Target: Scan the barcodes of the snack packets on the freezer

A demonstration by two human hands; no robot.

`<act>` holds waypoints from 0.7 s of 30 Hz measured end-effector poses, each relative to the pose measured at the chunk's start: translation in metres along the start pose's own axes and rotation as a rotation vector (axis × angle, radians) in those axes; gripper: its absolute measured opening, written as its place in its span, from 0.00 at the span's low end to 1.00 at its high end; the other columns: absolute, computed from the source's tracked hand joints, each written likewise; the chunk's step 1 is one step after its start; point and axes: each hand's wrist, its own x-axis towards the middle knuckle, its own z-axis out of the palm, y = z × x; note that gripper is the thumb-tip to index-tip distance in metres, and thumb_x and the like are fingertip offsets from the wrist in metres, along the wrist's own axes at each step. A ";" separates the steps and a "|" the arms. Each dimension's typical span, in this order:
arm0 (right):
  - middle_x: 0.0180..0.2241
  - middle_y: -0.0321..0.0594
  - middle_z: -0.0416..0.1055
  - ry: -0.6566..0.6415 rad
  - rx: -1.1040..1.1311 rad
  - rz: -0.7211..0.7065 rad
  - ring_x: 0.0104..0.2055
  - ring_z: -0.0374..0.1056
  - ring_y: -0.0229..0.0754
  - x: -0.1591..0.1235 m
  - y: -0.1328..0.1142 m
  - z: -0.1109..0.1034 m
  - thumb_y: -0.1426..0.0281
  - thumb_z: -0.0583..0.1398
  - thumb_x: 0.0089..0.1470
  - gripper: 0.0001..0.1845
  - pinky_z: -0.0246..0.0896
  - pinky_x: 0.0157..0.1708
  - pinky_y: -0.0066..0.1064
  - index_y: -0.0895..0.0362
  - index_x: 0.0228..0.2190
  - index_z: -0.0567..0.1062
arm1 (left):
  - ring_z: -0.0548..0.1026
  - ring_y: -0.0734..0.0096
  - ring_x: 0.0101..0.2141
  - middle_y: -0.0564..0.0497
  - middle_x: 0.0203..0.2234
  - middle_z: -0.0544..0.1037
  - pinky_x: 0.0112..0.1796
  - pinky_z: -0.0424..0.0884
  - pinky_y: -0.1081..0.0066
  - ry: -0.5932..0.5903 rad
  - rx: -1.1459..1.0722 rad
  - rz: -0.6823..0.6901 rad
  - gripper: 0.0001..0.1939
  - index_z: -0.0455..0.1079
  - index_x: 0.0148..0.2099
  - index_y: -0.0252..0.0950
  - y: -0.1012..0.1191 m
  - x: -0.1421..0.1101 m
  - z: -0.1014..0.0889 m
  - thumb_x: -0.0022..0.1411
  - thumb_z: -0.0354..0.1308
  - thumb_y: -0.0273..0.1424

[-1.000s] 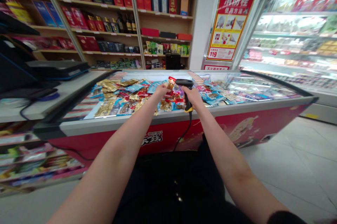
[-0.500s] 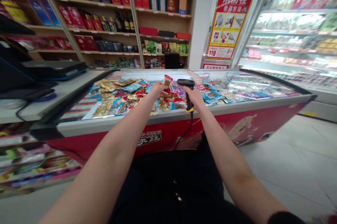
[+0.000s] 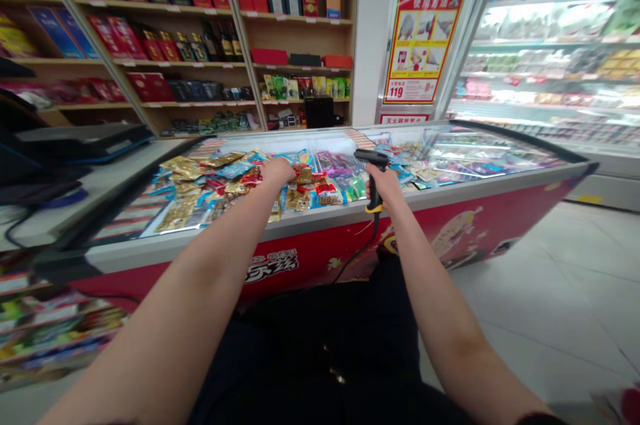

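Note:
My right hand [image 3: 388,186] is wrapped round the grip of a black and yellow barcode scanner [image 3: 372,158], held upright above the freezer's front rim, its cable hanging down. My left hand [image 3: 278,172] reaches down among the heap of snack packets, palm towards them. Its fingers are hidden behind the hand, so whether a packet is in them does not show. Around it lie gold packets [image 3: 184,167], blue ones, and red and gold ones [image 3: 325,186]. Purple packets [image 3: 336,162] lie between the two hands.
A glass-topped chest freezer [image 3: 310,220] with a red front carries the packets. At the left stands a counter [image 3: 60,202] with dark equipment. Shelves of boxes [image 3: 250,65] rise behind; a lit refrigerated display [image 3: 550,65] is at the right.
My left hand has moved left and down into the heap; the red and gold packet it held up is no longer visible in it. The scanner has shifted slightly right in view.

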 end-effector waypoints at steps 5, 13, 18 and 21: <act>0.14 0.34 0.65 0.040 0.020 0.014 0.12 0.60 0.36 0.008 0.010 -0.020 0.66 0.61 0.60 0.18 0.61 0.13 0.27 0.55 0.20 0.67 | 0.64 0.39 0.62 0.30 0.60 0.70 0.61 0.57 0.47 0.079 0.171 0.066 0.24 0.75 0.56 0.30 0.027 -0.008 0.004 0.61 0.57 0.36; 0.14 0.35 0.65 0.148 -0.034 0.024 0.13 0.61 0.38 0.024 0.026 -0.064 0.64 0.62 0.59 0.19 0.61 0.12 0.29 0.55 0.19 0.68 | 0.76 0.53 0.52 0.40 0.51 0.80 0.50 0.70 0.65 -0.103 -0.060 0.333 0.19 0.78 0.51 0.35 0.117 -0.026 0.032 0.63 0.55 0.36; 0.14 0.34 0.65 0.184 -0.013 0.055 0.13 0.61 0.37 0.031 0.037 -0.084 0.67 0.62 0.59 0.18 0.61 0.12 0.28 0.55 0.19 0.68 | 0.79 0.53 0.46 0.39 0.41 0.83 0.47 0.71 0.66 -0.190 -0.188 0.508 0.15 0.80 0.39 0.33 0.172 -0.041 0.067 0.64 0.57 0.38; 0.14 0.34 0.65 0.218 -0.009 0.070 0.13 0.62 0.37 0.033 0.042 -0.093 0.67 0.62 0.58 0.16 0.63 0.13 0.28 0.55 0.20 0.68 | 0.79 0.50 0.47 0.37 0.42 0.83 0.47 0.71 0.65 -0.223 -0.217 0.478 0.21 0.79 0.39 0.33 0.197 -0.050 0.083 0.63 0.59 0.47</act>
